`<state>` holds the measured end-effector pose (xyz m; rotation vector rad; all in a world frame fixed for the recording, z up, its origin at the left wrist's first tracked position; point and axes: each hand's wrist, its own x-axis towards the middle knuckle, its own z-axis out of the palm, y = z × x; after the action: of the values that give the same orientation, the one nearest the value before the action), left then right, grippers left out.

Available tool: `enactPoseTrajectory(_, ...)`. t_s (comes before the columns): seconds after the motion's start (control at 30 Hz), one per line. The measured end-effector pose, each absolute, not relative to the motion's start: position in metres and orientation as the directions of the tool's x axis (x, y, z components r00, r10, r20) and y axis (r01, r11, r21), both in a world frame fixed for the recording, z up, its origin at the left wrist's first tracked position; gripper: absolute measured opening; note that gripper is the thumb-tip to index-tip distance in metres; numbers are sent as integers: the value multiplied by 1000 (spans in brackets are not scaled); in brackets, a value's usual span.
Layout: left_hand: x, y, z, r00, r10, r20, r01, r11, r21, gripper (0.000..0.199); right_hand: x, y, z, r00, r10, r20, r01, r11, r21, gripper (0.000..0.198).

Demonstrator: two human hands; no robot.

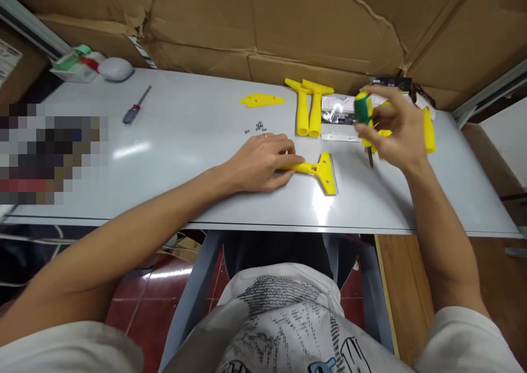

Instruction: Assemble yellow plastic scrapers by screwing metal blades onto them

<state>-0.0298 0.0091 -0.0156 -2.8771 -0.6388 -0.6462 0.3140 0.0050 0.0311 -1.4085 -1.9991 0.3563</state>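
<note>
My left hand (pixel 267 162) rests on the table with its fingers closed round the handle of a yellow scraper (pixel 325 174). The scraper lies flat, its head pointing right with a thin metal blade along the edge. Raised above the table, my right hand (pixel 397 126) grips a green and yellow screwdriver (pixel 363 109), its dark shaft pointing down. Several small screws (pixel 259 126) lie just beyond my left hand. Farther back is a loose yellow plate (pixel 262 100). Two yellow scraper handles (pixel 308 107) lie side by side, with a metal blade (pixel 340 137) to their right.
A second screwdriver (pixel 137 105) lies on the left of the white table (pixel 173 197). Behind it sit a white rounded object (pixel 116 69) and a clear box (pixel 74 68). More yellow pieces (pixel 429 131) lie partly behind my right hand. Cardboard (pixel 288 22) lines the back.
</note>
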Motion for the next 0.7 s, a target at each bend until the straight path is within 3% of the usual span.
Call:
enactPoseTrajectory(0.07, -30, 10, -13, 829, 401, 389, 445, -895, -26, 32, 315, 7, 30, -246, 934, 260, 807, 346, -479, 69)
enactPoseTrajectory(0.27, -31, 12, -7, 849, 417, 324, 433, -901, 26, 27, 301, 4, 17, -478, 868, 132, 819, 495, -289, 54)
enactPoseTrajectory(0.4, -31, 11, -7, 857, 416, 304, 429, -903, 24, 25, 305, 4, 18, -537, 834, 126, 789, 549, -276, 49)
enactPoseTrajectory(0.47, -31, 11, -8, 856, 422, 299, 433, -901, 33, 27, 306, 9, 20, -524, 830, 192, 778, 558, -288, 45)
enactPoseTrajectory(0.57, -32, 11, -11, 848, 433, 307, 439, -897, 52, 32, 304, 25, 20, -414, 866, 281, 861, 473, -188, 48)
enactPoseTrajectory(0.7, -33, 13, -15, 850, 422, 316, 427, -902, 57, 30, 301, 52, 9, -347, 902, 256, 923, 376, -76, 65)
